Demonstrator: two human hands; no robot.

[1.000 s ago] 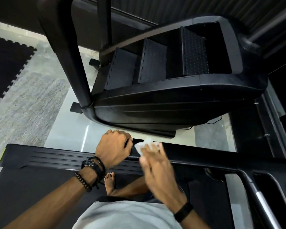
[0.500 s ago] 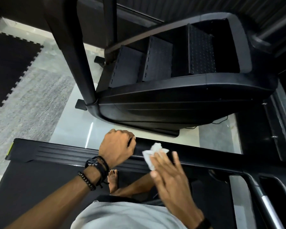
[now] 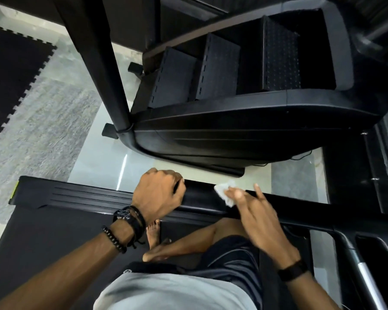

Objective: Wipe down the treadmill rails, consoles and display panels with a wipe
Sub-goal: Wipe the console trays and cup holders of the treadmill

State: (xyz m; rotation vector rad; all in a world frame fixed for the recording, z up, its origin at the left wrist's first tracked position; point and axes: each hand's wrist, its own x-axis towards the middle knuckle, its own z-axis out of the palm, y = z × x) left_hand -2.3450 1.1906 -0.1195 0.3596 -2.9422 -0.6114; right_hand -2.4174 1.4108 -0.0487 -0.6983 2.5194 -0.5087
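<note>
My left hand (image 3: 159,193) grips the treadmill rail (image 3: 202,199) while my right hand (image 3: 253,211), just beside it, presses the wipe (image 3: 223,192) flat-fingered onto that rail; unpinched, the wipe risks slipping off.

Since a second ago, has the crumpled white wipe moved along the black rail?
Yes. The crumpled white wipe slid right along the black rail, away from the gripping left hand.

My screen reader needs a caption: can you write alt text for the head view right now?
Seen from above, the right hand presses a white wipe onto a black treadmill rail while the left hand grips the same rail beside it. A black stair-climber machine stands just beyond on the pale floor.
</note>
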